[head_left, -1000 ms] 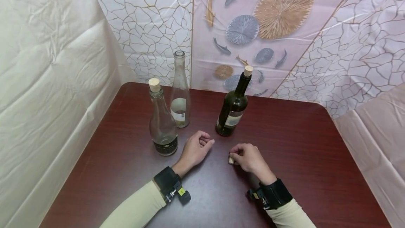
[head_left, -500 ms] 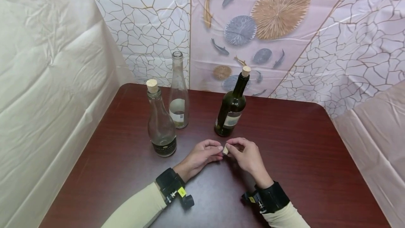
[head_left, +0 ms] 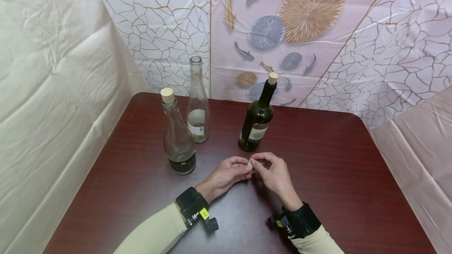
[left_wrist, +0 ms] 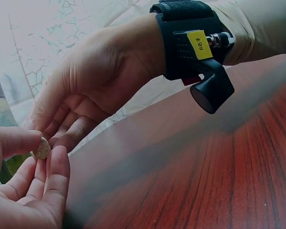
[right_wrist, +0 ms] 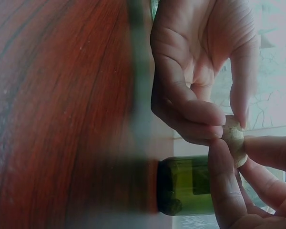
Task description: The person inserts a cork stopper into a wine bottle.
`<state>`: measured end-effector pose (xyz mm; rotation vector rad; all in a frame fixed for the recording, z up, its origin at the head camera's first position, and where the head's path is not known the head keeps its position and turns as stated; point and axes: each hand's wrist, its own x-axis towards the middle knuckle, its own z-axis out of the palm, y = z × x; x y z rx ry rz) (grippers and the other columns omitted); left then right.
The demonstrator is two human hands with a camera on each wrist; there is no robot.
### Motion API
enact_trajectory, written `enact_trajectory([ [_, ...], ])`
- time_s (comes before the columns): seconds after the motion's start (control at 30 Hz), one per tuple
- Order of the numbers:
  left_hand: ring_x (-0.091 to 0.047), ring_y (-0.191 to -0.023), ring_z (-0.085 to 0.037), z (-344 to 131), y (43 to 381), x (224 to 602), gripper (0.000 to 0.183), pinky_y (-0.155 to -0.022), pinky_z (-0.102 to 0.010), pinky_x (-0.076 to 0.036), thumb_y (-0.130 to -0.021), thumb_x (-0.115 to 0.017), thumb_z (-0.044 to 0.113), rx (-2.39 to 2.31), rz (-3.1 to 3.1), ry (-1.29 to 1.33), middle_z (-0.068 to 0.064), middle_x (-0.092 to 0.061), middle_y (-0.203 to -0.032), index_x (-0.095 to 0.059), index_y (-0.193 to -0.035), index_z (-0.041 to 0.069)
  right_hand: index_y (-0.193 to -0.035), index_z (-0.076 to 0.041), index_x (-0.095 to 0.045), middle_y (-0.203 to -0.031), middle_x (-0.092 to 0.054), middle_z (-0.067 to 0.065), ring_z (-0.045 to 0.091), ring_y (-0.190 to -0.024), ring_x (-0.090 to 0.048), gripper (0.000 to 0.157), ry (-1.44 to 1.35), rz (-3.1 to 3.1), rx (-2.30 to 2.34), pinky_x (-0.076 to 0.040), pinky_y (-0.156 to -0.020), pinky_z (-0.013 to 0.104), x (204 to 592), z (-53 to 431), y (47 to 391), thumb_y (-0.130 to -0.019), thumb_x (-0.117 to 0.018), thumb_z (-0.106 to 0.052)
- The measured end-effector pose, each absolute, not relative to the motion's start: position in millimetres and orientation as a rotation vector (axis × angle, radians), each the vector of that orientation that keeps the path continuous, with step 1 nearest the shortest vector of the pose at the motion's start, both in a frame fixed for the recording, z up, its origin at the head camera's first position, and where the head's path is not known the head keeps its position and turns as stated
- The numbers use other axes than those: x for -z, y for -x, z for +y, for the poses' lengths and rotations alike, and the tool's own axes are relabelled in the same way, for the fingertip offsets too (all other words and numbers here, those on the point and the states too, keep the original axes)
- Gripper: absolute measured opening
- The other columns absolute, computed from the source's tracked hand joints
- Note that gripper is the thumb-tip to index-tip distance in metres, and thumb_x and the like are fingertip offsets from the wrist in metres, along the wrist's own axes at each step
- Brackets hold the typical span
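Observation:
A small pale cork (head_left: 250, 164) is held between both hands above the table, in front of the bottles. My right hand (head_left: 276, 173) pinches it from the right with thumb and fingers. The left hand (head_left: 226, 175) grips its other end between thumb and fingertips. In the left wrist view the round end of the cork (left_wrist: 42, 149) shows among the fingers. Seen from the right wrist, the cork (right_wrist: 234, 139) has fingertips of both hands on it, which hide part of its sides.
A dark green bottle (head_left: 259, 118) with a cork in its mouth stands just beyond the hands. To the left are a corked clear bottle (head_left: 178, 138) and, behind it, an uncorked clear bottle (head_left: 198, 101). The dark red table (head_left: 335, 167) has draped cloth around it.
My right hand has brought the cork left and slightly up to the left hand. The left hand has moved right and taken hold of it. The bottles stand where they stood.

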<state>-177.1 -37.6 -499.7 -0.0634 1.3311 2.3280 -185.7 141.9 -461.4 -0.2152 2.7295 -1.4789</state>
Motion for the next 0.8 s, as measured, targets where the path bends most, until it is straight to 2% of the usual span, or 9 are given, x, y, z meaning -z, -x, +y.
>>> enact_trajectory([
  [0.17, -0.073, -0.091, -0.013, -38, 178, 499, 0.027, -0.084, -0.026, -0.060, -0.096, -0.068, -0.003, -2.312, 1.398, 0.074, -0.003, -0.073, -0.100, -0.058, -0.121, -0.003, -0.111, -0.011, -0.078, -0.109, -0.073, 0.010, 0.016, -0.085, -0.073, 0.017, 0.227, 2.726, 1.495, -0.056, -0.067, 0.021, 460, 142, 185, -0.098, -0.075, -0.021],
  [0.33, -0.070, -0.086, -0.013, -42, 182, 494, 0.031, -0.085, -0.029, -0.061, -0.092, -0.071, -0.005, -2.278, 1.597, 0.077, -0.003, -0.067, -0.099, -0.060, -0.121, -0.006, -0.116, -0.006, -0.076, -0.112, -0.068, 0.016, 0.026, -0.077, -0.076, 0.021, 0.196, 2.677, 1.594, -0.061, -0.063, 0.031, 453, 145, 186, -0.100, -0.073, -0.020],
  [0.43, -0.068, -0.087, -0.011, -47, 185, 492, 0.031, -0.084, -0.026, -0.058, -0.090, -0.073, -0.003, -2.231, 1.802, 0.037, -0.007, -0.068, -0.103, -0.063, -0.119, -0.005, -0.118, -0.006, -0.074, -0.112, -0.071, 0.019, 0.029, -0.074, -0.076, 0.023, 0.170, 2.635, 1.643, -0.062, -0.064, 0.034, 450, 147, 187, -0.100, -0.072, -0.021],
  [0.53, -0.067, -0.090, -0.010, -50, 187, 488, 0.029, -0.083, -0.022, -0.056, -0.090, -0.075, -0.001, -2.155, 2.032, -0.067, -0.014, -0.071, -0.108, -0.065, -0.116, -0.004, -0.122, -0.004, -0.072, -0.113, -0.073, 0.022, 0.029, -0.077, -0.076, 0.028, 0.149, 2.538, 1.688, -0.064, -0.069, 0.038, 447, 148, 188, -0.100, -0.072, -0.021],
  [0.63, -0.068, -0.094, -0.013, -52, 187, 485, 0.025, -0.086, -0.022, -0.057, -0.090, -0.075, -0.001, -2.070, 2.227, -0.214, -0.019, -0.071, -0.111, -0.066, -0.114, -0.003, -0.127, -0.003, -0.069, -0.117, -0.073, 0.023, 0.030, -0.089, -0.077, 0.033, 0.122, 2.405, 1.732, -0.065, -0.077, 0.042, 445, 148, 188, -0.100, -0.072, -0.022],
  [0.8, -0.071, -0.097, -0.016, -54, 182, 480, 0.023, -0.088, -0.022, -0.060, -0.092, -0.074, -0.002, -1.838, 2.586, -0.504, -0.010, -0.071, -0.109, -0.068, -0.112, 0.006, -0.132, -0.003, -0.065, -0.122, -0.071, 0.022, 0.031, -0.099, -0.075, 0.039, 0.122, 2.299, 1.738, -0.064, -0.084, 0.044, 443, 147, 188, -0.099, -0.073, -0.023],
])
